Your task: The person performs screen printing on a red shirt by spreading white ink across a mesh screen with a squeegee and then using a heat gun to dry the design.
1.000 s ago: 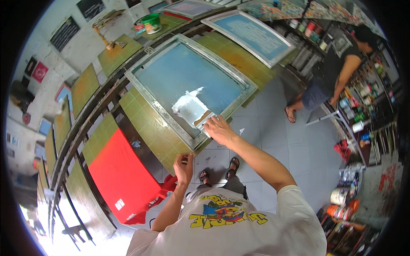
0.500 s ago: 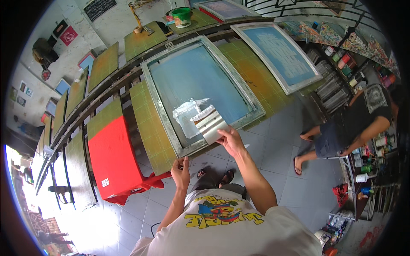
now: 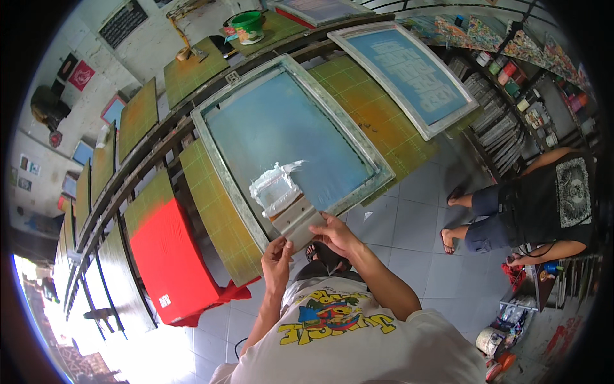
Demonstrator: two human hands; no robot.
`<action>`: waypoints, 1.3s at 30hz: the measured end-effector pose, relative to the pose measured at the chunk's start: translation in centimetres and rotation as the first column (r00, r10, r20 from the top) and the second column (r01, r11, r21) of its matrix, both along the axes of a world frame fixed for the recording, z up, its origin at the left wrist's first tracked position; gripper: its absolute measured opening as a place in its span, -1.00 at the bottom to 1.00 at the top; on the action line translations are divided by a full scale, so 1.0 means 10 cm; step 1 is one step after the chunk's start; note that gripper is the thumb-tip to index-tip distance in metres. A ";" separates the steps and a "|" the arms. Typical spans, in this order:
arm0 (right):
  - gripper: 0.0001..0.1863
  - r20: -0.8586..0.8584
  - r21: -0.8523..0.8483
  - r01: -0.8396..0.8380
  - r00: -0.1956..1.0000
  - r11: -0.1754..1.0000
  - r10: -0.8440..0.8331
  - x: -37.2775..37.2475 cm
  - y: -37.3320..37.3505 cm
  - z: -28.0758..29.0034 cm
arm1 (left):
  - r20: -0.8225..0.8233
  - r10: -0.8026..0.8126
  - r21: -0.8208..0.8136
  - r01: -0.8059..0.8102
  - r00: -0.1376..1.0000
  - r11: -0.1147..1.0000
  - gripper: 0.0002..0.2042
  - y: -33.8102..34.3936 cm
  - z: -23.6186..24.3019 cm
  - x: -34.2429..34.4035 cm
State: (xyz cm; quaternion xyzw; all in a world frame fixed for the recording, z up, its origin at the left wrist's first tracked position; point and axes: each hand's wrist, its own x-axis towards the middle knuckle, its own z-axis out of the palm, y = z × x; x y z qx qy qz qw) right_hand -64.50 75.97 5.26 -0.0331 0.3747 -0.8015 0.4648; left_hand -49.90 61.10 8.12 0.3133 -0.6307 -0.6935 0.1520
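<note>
My right hand [image 3: 336, 234] grips a metal-handled squeegee [image 3: 295, 223] by its right end. At the handle's near left corner, my left hand [image 3: 276, 261] pinches it between thumb and fingers. The squeegee's blade edge lies on the near left part of a blue mesh printing screen [image 3: 281, 115], which has a worn grey frame. White ink [image 3: 259, 190] forms a rough patch on the mesh around the blade. Under the screen lies a green-orange gridded board [image 3: 214, 206]; what is directly beneath the mesh is hidden.
A red T-shirt [image 3: 171, 262] is stretched over the neighbouring board on the left. To the right rests another printing screen [image 3: 409, 80] with pale lettering. A green bucket [image 3: 247, 28] stands at the back. Another person [image 3: 543, 198] stands at right beside shelves of ink containers [image 3: 511, 77].
The squeegee has come nearer to me and to the left, leaving ink behind it. My left hand has risen and taken hold of it. The other person has turned and shifted.
</note>
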 end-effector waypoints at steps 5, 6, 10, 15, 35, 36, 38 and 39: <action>-0.31 -0.246 0.242 -0.014 0.966 0.970 0.075 -0.04 -0.11 -0.18 | 0.093 -0.012 0.029 0.009 0.996 1.000 -0.71 -0.15 0.02 -0.04; -0.28 -0.346 0.322 0.031 0.934 0.946 0.088 -0.04 -0.13 -0.20 | 0.073 0.014 -0.008 -0.014 0.997 1.000 -0.73 -0.16 0.00 -0.05; -0.27 -0.733 0.437 0.380 0.676 0.816 0.078 0.08 -0.14 0.13 | 0.097 0.031 -0.256 -0.006 0.995 0.967 -0.75 -0.21 0.14 -0.02; -0.34 -0.943 0.279 0.537 0.308 0.796 0.123 0.34 -0.15 0.73 | 0.045 0.069 -0.447 -0.042 0.997 0.893 -0.72 -0.07 0.43 -0.17; -0.61 -0.328 0.189 0.404 0.885 0.895 -0.331 0.45 -0.38 0.60 | -0.339 -0.234 -0.729 -0.097 0.911 0.678 -0.61 0.12 0.28 -0.60; -0.60 -0.347 0.160 0.455 0.857 0.876 -0.381 0.44 -0.38 0.57 | -0.353 -0.266 -0.714 -0.074 0.897 0.697 -0.59 0.11 0.27 -0.60; -0.61 -0.408 0.184 0.488 0.828 0.853 -0.385 0.41 -0.30 0.52 | -0.342 -0.337 -0.687 0.011 0.877 0.727 -0.54 0.10 0.23 -0.54; -0.61 -0.403 0.226 0.483 0.837 0.846 -0.371 0.40 -0.23 0.52 | -0.299 -0.350 -0.667 0.068 0.888 0.742 -0.57 0.16 0.39 -0.53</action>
